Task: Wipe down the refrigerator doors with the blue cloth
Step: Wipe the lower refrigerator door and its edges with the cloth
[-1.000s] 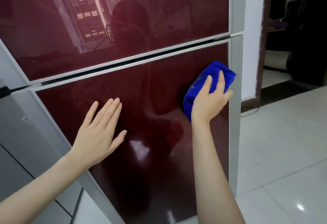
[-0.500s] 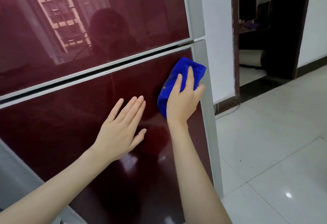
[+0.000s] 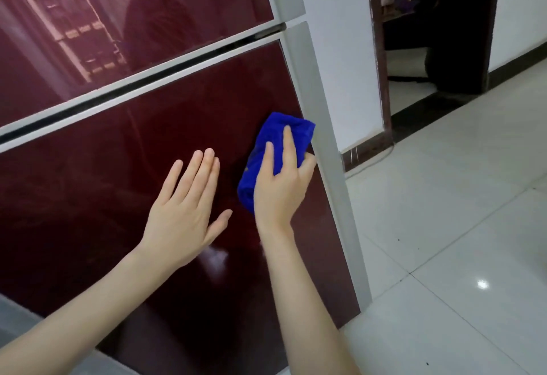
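Note:
The refrigerator has two glossy dark-red doors, the upper door (image 3: 177, 4) and the lower door (image 3: 103, 197), split by a grey seam. My right hand (image 3: 281, 188) holds a bunched blue cloth (image 3: 275, 129) and presses it against the lower door near its right edge, two fingers lying over the cloth. The cloth touches the grey edge strip (image 3: 321, 144). My left hand (image 3: 183, 212) rests flat on the lower door just left of the cloth, fingers straight and together.
White tiled floor (image 3: 444, 256) spreads to the right of the fridge. A white wall and a dark doorway (image 3: 429, 34) stand behind it. A thin cable (image 3: 370, 164) lies on the floor by the wall's foot.
My right hand has slid the cloth down the lower door's right side, away from the seam. My left hand stays flat on the door. My view has turned right.

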